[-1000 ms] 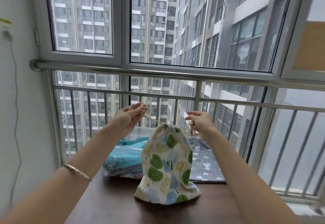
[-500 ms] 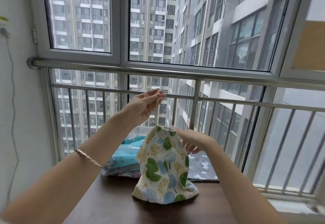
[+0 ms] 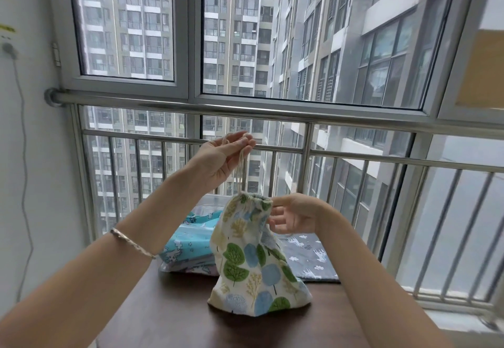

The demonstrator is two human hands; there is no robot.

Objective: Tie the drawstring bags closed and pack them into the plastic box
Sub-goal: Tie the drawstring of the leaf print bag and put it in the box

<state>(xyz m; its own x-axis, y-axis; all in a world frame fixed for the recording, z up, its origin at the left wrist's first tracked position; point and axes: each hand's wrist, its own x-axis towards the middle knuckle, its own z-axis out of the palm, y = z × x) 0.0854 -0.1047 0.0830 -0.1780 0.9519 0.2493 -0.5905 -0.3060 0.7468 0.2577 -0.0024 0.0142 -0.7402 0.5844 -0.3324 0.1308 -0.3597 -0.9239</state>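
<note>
Pulling up on the drawstring [image 3: 241, 169] is the step in hand, I think. The left hand [image 3: 221, 160] is high above the bag and pinches the cord between thumb and fingertips. The cord runs straight down from there into the top of the tree-print bag [image 3: 253, 263]. It is held high so the cord is tight and the mouth of the bag squeezes small (the mouth looks bunched up and nearly shut).

The right hand [image 3: 296, 218] is low, just beside the neck of the bag. Its fingers are loose and a little spread, and the tips touch the cloth; they grip nothing. I think it is there to steady the bag, so it does not lift off the table [image 3: 169, 315] when the cord is tugged.

The bag stands on its wide bottom on the table, near the front. Behind it lie a blue bag [image 3: 191, 241] and a grey bag [image 3: 308, 257], flat, waiting their turn. Something clear behind the blue bag looks like the plastic box [image 3: 211, 202], but I cannot tell for sure. I see no knot yet, so the tying and the packing are left to do.
</note>
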